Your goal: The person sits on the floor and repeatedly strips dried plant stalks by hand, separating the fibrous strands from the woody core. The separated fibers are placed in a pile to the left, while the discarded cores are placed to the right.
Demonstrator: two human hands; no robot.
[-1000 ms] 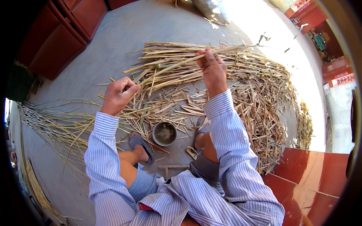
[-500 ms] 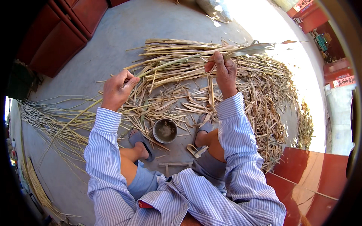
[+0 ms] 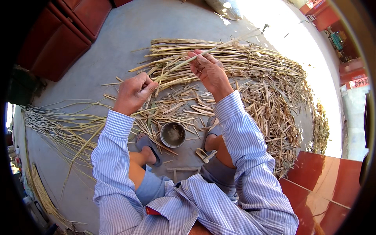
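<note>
My left hand [image 3: 135, 93] is closed in a fist round a long pale-green stalk [image 3: 183, 63], whose other end trails behind the wrist toward the lower left. Farther up that stalk, my right hand [image 3: 211, 74] has it lying across loosely bent fingers, palm turned inward. Thin pale leaf strands [image 3: 244, 36] fan out at the stalk's upper right end. Behind both hands lies a thick pile of yellowish stalks [image 3: 184, 47] on the floor. Small dark scraps [image 3: 265, 28] hang in the air beyond the strands.
A bowl of cloudy water [image 3: 172, 134] stands between my sandalled feet. Dry stripped leaves [image 3: 270, 117] heap up on the right. Thin peeled-looking stems [image 3: 58, 121] spread to the left. Dark red furniture [image 3: 58, 43] is at the back left, red panels [image 3: 313, 176] at the lower right.
My right hand has moved left along the stalk, and its fingers have loosened from a pinch. The broad leaf at the stalk's end no longer shows there. My left hand shifted slightly right.
</note>
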